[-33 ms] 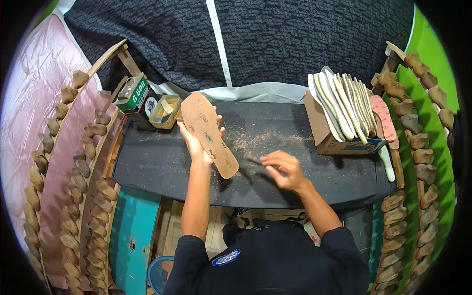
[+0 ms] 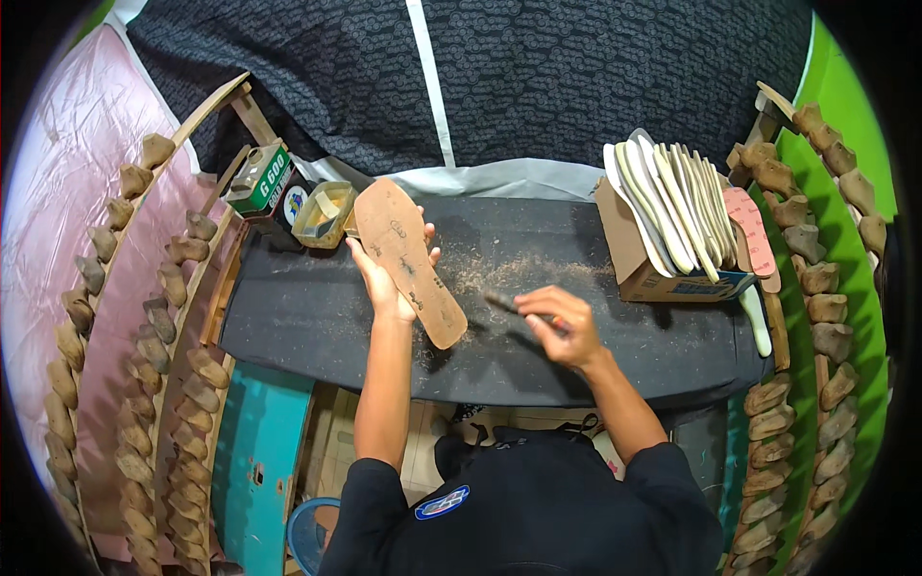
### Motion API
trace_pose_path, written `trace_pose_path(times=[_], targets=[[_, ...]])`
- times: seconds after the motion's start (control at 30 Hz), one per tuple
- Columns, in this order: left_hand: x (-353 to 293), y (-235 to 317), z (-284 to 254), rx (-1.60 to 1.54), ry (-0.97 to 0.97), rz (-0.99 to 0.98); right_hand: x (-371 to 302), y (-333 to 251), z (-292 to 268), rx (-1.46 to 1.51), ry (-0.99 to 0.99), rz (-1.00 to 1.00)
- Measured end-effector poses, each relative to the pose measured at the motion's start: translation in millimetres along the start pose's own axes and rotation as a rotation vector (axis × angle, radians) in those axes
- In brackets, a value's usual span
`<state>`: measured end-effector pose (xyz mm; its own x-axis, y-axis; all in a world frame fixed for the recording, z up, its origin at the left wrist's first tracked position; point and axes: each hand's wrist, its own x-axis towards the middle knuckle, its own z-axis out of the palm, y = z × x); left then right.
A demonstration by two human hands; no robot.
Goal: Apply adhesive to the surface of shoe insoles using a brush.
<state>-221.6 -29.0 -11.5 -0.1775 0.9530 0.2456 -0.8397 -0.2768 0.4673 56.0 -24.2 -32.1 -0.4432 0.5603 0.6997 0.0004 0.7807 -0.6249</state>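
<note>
A tan shoe insole (image 2: 408, 264) with dark handwritten marks lies tilted in my left hand (image 2: 380, 286). My fingers wrap its far right edge, and the thumb shows on the left. To the right, my right hand (image 2: 569, 331) grips a small brush (image 2: 500, 301) whose dark tip points left toward the insole. A gap separates the tip from the insole's edge. The fingers are closed round the handle, most of which is hidden.
Brown shavings (image 2: 523, 273) are scattered over the black-covered table (image 2: 317, 307). Back left stand a green tin (image 2: 259, 182) and a yellowish plastic tub (image 2: 325, 217). A cardboard box (image 2: 629, 259) of pale insoles (image 2: 663, 202) stands right. Racks of wooden shoe lasts (image 2: 158, 322) flank both sides.
My right hand and the brush have shifted slightly to the right. The insole in my left hand stays nearly in place.
</note>
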Motion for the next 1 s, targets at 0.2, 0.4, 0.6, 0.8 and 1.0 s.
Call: trace_pose_path(times=[0.2, 0.4, 0.6, 0.8, 1.0], targets=[[-6.5, -0.4, 8.6, 0.015, 0.097, 0.124, 16.2, -28.0, 13.2, 0.096, 0.074, -0.108], [-8.3, -2.5, 2.7, 0.025, 0.221, 0.353, -9.8, -22.0, 46.1, 0.144, 0.066, -0.088], [-14.7, 8.1, -1.4, 0.073, 0.297, 0.382, -13.8, -15.5, 45.4, 0.283, -0.077, -0.064], [-19.5, 4.1, -6.7, 0.168, 0.396, 0.407, 14.0, -9.7, 54.8, 0.169, 0.003, -0.070], [-21.1, 9.7, -19.5, 0.214, 0.293, 0.316, 63.2, -15.0, 91.5, 0.121, -0.107, -0.269]])
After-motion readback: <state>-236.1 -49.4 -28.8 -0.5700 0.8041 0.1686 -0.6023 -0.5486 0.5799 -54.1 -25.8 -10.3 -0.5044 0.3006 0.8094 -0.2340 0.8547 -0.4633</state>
